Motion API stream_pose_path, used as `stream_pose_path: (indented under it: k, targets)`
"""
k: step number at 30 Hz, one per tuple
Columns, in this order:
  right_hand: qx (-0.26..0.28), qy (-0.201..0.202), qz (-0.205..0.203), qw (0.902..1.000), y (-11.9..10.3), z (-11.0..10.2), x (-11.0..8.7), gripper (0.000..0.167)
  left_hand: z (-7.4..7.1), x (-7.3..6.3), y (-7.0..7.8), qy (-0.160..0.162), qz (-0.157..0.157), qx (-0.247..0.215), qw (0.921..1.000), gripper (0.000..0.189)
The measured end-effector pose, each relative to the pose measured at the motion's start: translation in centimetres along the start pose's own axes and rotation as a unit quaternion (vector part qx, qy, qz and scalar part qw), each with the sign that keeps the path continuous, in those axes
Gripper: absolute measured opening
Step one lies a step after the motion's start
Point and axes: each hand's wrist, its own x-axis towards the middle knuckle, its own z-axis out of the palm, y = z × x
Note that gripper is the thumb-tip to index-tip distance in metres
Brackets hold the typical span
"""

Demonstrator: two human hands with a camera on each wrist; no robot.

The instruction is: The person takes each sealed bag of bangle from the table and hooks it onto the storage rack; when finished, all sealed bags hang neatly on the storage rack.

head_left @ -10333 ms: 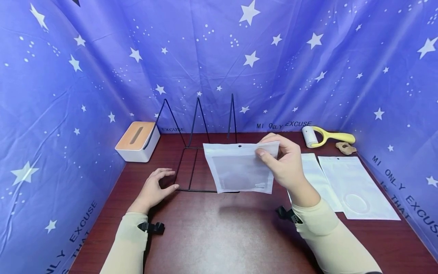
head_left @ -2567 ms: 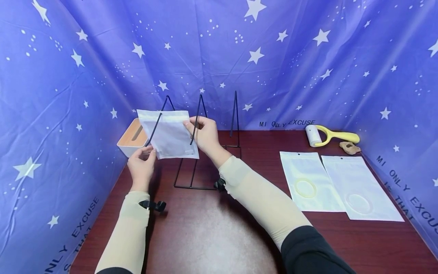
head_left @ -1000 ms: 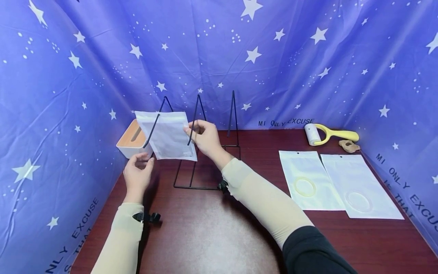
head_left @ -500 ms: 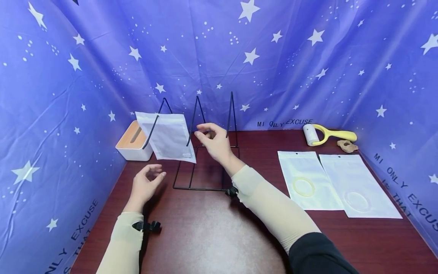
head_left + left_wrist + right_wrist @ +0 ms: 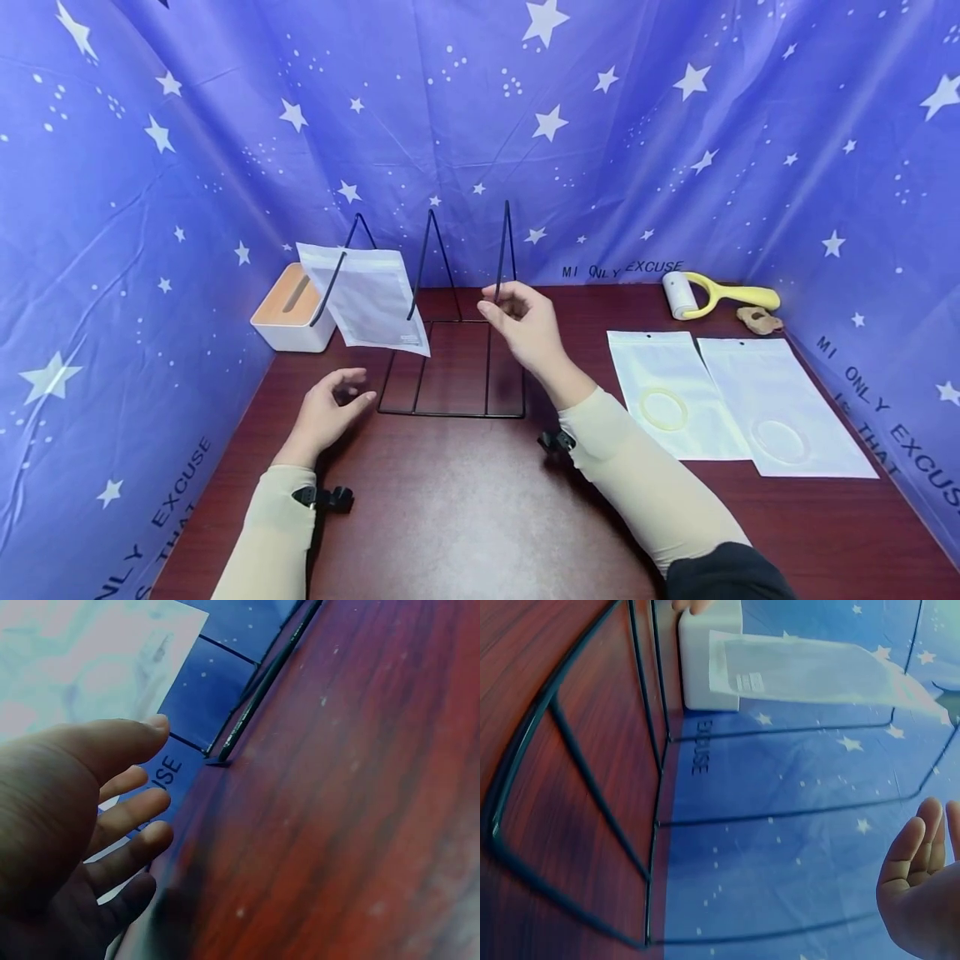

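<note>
A white zip bag (image 5: 367, 300) hangs by its top hole from the left arm of a black wire rack (image 5: 450, 414). Its lower right corner tilts down near the rack's middle arm. My left hand (image 5: 324, 417) hovers left of the rack's base, fingers loosely bent around nothing; the left wrist view shows the thumb apart from the fingers. My right hand (image 5: 528, 325) is raised by the tip of the rack's right arm, fingers bent, and holds nothing that I can see. Whether it touches that arm, I cannot tell.
On the right lie two flat white zip bags, one with a yellowish ring (image 5: 663, 409), the other with a pale ring (image 5: 781, 442). Behind them are a yellow-handled roller (image 5: 738, 296) and a small tan piece (image 5: 759, 320). A wood-lidded white box (image 5: 294, 312) stands back left.
My right hand has let go of the hanging bag and moved right, past the middle arm. My left hand has moved down from the rack. The bag stays on the left arm.
</note>
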Motion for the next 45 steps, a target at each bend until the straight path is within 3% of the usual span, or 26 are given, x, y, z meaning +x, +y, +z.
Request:
stream_pose_path:
  k: [12, 20, 26, 31, 45]
  targets:
    - [-0.024, 0.004, -0.019, 0.9995, -2.0, -6.3, -1.3, 0.021, 0.6, -0.2, -0.3, -0.013, 0.040, 0.038, 0.9984, 0.054]
    - [-0.025, 0.054, -0.034, 0.9976, -2.7, -10.8, -1.1, 0.020, 0.7, -0.4, -0.4, -0.020, 0.053, 0.065, 0.9962, 0.055]
    - [-0.014, 0.057, -0.044, 0.9973, -3.1, -13.3, -0.7, 0.025, 0.8, -0.3, -0.5, -0.035, 0.072, 0.055, 0.9953, 0.051]
    - [-0.027, 0.063, -0.039, 0.9969, -3.4, -15.2, -0.5, 0.022, 0.8, -0.2, -0.8, -0.042, 0.078, 0.051, 0.9948, 0.049]
    - [0.017, 0.125, -0.010, 0.9920, -3.0, -19.9, 0.0, 0.028, 1.2, -0.2, -0.8, -0.049, 0.083, 0.058, 0.9936, 0.050]
